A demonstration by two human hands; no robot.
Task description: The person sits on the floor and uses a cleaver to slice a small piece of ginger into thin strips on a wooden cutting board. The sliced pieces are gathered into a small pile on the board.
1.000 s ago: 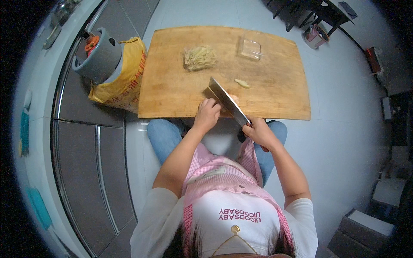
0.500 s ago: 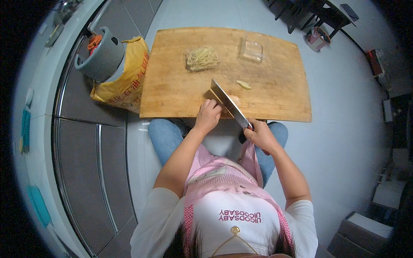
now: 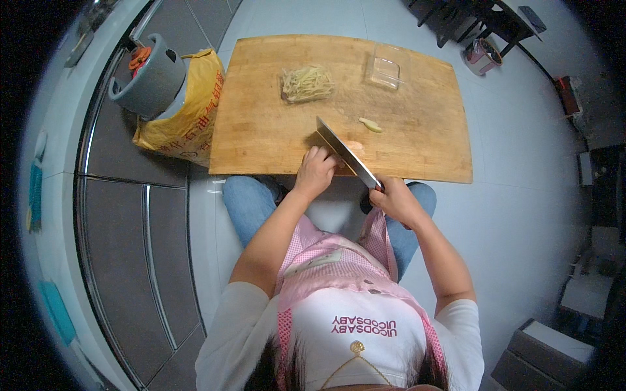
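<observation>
My right hand is wrapped round the handle of a kitchen cleaver, whose blade slants away to the far left over the near edge of a wooden board. Close beside the blade's left side, my left hand has its fingers curled down at the board's edge. What lies under those fingertips is mostly hidden. A pale orange piece of food shows just right of the blade. Farther up lies a small yellowish peeled piece. Pale thin strips are heaped in a clear tray at the back left.
A clear plastic box stands at the board's back right. Left of the board are a grey gas cylinder and a yellow sack, next to dark cabinets. A bin stands on the floor at far right.
The whole view has shifted slightly, the board now sitting a little higher in it. Cleaver and both hands keep nearly the same place, with only a slight shift of the blade.
</observation>
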